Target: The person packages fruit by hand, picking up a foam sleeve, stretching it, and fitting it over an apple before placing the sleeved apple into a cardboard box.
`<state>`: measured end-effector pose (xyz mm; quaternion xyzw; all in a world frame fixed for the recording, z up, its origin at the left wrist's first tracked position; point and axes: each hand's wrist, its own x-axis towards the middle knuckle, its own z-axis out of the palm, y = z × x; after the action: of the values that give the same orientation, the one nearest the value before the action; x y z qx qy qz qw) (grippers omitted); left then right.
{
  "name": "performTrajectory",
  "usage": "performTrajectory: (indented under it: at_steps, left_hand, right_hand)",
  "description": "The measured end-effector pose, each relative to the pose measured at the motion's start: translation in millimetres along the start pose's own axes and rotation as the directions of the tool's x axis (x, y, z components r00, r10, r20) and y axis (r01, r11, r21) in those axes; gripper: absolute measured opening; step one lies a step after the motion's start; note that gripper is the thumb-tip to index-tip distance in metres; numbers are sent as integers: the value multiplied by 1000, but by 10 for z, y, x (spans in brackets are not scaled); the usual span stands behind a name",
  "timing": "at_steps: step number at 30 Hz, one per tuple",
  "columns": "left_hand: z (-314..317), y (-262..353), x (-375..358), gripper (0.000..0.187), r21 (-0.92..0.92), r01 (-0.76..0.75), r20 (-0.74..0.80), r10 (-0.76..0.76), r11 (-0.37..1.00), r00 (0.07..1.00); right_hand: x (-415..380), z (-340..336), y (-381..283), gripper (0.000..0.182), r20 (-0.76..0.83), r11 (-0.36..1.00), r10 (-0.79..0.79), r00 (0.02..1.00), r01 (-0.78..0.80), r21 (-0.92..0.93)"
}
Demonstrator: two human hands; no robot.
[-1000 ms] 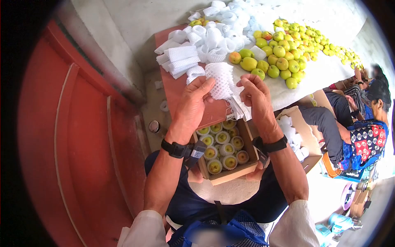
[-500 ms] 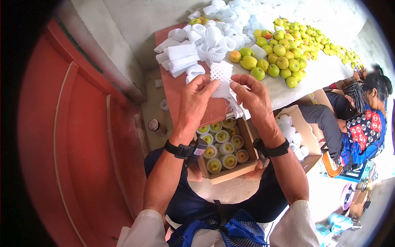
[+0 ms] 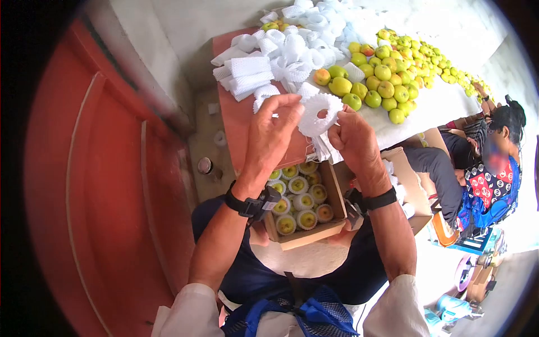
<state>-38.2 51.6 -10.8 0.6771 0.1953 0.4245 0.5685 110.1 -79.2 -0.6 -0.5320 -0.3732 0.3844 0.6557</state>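
A white foam net sleeve [image 3: 312,121] is spread into a ring with a round hole in its middle, held up over the table's near edge. My right hand [image 3: 359,137] is closed, pinching the sleeve's right side between thumb and fingers. On its left side, my left hand [image 3: 274,126] has its thumb and bent fingers closed at the rim. Below both hands, a cardboard box [image 3: 296,240] holds several apples [image 3: 307,219], each in a white foam net. Loose green-yellow apples [image 3: 386,88] lie on the table right of my hands.
A heap of foam nets [image 3: 295,48] covers the back left of the red table [image 3: 230,121]. Another open box [image 3: 414,171] with white nets stands right. A person [image 3: 485,174] sits beyond it. A jar [image 3: 206,166] stands on the floor left.
The foam net has gone from a flat, upright piece to an opened ring facing me. My right hand has curled more tightly. The seated person's head and arm have shifted.
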Motion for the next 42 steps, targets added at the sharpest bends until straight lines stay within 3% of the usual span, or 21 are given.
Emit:
performTrajectory:
  at_steps: [3, 5, 6, 8, 10, 14, 16, 20, 26, 28, 30, 31, 32, 33, 35, 36, 37, 39, 40, 41, 42]
  left_hand:
    - [0, 114, -65, 31, 118, -41, 91, 31, 992, 995]
    - [4, 216, -99, 32, 208, -34, 142, 4, 978, 990]
    - [2, 233, -100, 33, 239, 3, 152, -40, 971, 988]
    - [-15, 155, -91, 35, 268, 42, 159, -87, 962, 983]
    - [-27, -26, -61, 36, 25, 79, 196, -82, 997, 977]
    - [-68, -39, -23, 38, -79, 172, 264, -146, 982, 953]
    - [-94, 61, -32, 42, -190, 345, 378, -255, 919, 890]
    - [-104, 88, -44, 45, -214, 417, 430, -298, 884, 852]
    - [-119, -26, -49, 49, -146, 390, 371, -315, 909, 874]
    - [-128, -46, -51, 50, -307, 485, 458, -319, 819, 829]
    - [-155, 42, -64, 50, -329, 498, 475, -315, 802, 822]
    - [-155, 91, -58, 50, -355, 512, 491, -309, 782, 814]
    - [-162, 75, -49, 50, -352, 515, 504, -305, 782, 808]
    - [-183, 47, -34, 49, -376, 550, 523, -319, 746, 790]
    - [-191, 38, -16, 50, -391, 587, 550, -331, 709, 767]
    - [-179, 42, -9, 50, -464, 624, 584, -312, 629, 749]
    - [-173, 47, -3, 50, -527, 656, 615, -290, 540, 733]
    - [-190, 9, -6, 48, -493, 704, 655, -315, 512, 687]
    - [-193, -25, -15, 46, -461, 746, 687, -340, 480, 643]
    - [-190, -79, -28, 46, -461, 747, 688, -339, 479, 641]
    - [-187, -144, -46, 43, -467, 750, 684, -347, 469, 642]
  right_hand:
    - [13, 73, 10, 27, -31, 1000, -9, 999, 9, -3]
    - [33, -16, 74, 30, 139, 982, 24, 990, -49, 182]
    - [44, -52, 100, 30, 144, 982, 30, 989, -56, 180]
    - [60, -62, 103, 33, 237, 902, 95, 967, -184, 390]
    - [50, -34, 112, 33, 188, 890, 126, 974, -195, 412]
    - [32, 46, 47, 35, 95, 866, 198, 976, -219, 449]
    - [29, 15, 67, 35, 128, 854, 188, 974, -226, 468]
    - [39, -16, 91, 34, 212, 838, 164, 963, -249, 486]
    - [15, 5, 81, 33, 176, 851, 219, 960, -276, 448]
    - [12, -47, 100, 33, 202, 862, 206, 958, -275, 426]
    - [10, -83, 136, 33, 220, 872, 187, 957, -265, 411]
    - [5, -67, 153, 32, 178, 995, -23, 984, 6, 97]
    - [-9, -59, 158, 32, 206, 932, -229, 952, 275, -236]
    - [-22, -57, 144, 32, 194, 930, -234, 953, 278, -241]
    - [-54, -47, 115, 31, 155, 963, 40, 987, -79, 256]
    - [11, -181, 321, 30, 134, 957, -128, 983, 157, -242]
    - [23, -204, 343, 30, 127, 957, -131, 983, 159, -243]
    - [34, -236, 401, 22, 253, 777, -275, 928, 369, -509]
    - [27, -177, 333, 22, 251, 777, -275, 928, 368, -511]
    - [17, -71, 201, 21, 112, 1000, -29, 993, 30, -4]
    - [10, -17, 133, 20, 128, 800, 257, 958, -285, 528]
